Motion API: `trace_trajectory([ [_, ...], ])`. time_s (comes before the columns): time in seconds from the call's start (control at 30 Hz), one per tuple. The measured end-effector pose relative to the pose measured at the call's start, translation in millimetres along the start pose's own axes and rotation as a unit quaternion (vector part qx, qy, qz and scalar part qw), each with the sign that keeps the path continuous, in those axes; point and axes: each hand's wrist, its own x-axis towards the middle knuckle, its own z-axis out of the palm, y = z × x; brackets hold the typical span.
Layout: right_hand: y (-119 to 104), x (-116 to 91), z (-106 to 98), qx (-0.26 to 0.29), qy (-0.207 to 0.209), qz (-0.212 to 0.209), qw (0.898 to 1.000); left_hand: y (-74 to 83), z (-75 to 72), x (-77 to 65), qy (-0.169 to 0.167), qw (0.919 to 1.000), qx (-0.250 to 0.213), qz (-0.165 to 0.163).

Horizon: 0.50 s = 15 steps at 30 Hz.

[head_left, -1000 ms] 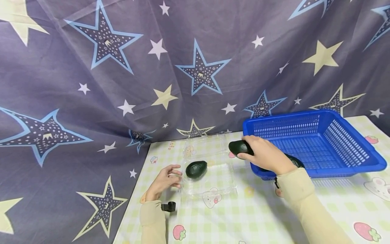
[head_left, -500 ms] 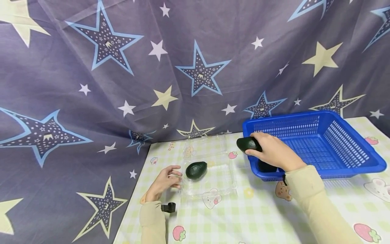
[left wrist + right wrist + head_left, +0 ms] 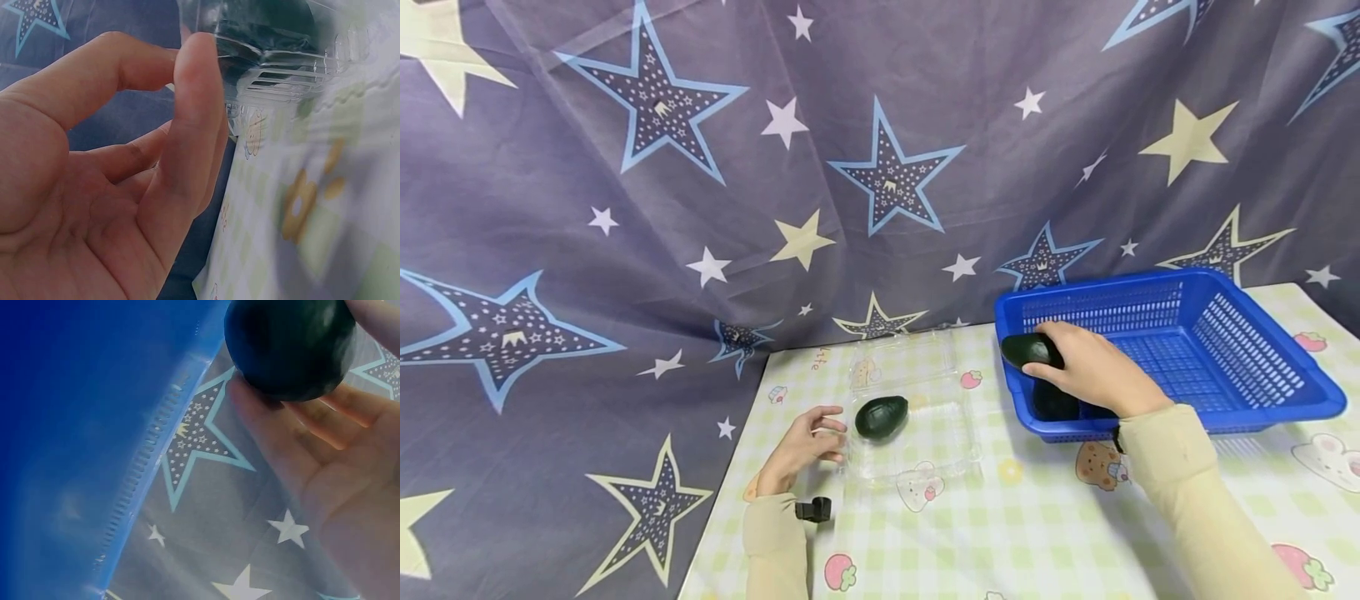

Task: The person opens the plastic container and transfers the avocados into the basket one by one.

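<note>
My right hand [image 3: 1093, 371] grips a dark green avocado [image 3: 1030, 351] above the left end of the blue basket [image 3: 1262, 412]. In the right wrist view the avocado [image 3: 290, 347] sits between thumb and fingers. Below that hand, another avocado [image 3: 1054, 403] lies in the basket, and a dark bit of one more shows by the wrist. A clear plastic clamshell box [image 3: 925, 442] stands with its lid laid back; one avocado [image 3: 881, 417] lies in its left part. My left hand [image 3: 805, 446], fingers loosely bent, rests at the box's left side, fingertips at its wall [image 3: 275, 69].
The table has a green-and-white checked cloth [image 3: 940, 550]. A dark curtain with stars [image 3: 737, 167] hangs behind it and along the left. The basket's raised rim stands right of the box, with a strip of cloth between them.
My right hand has moved right with its avocado, from beside the basket's left rim to over the basket. The left hand and the avocado in the box have stayed put.
</note>
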Motion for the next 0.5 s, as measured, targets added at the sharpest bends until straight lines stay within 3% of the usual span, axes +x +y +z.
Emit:
trace_trajectory([
  [0.5,22.0,-9.3,5.8,0.005,-0.002,0.023,1.0,-1.0,-1.1,-1.1,-0.01,0.9999,0.007,0.007],
])
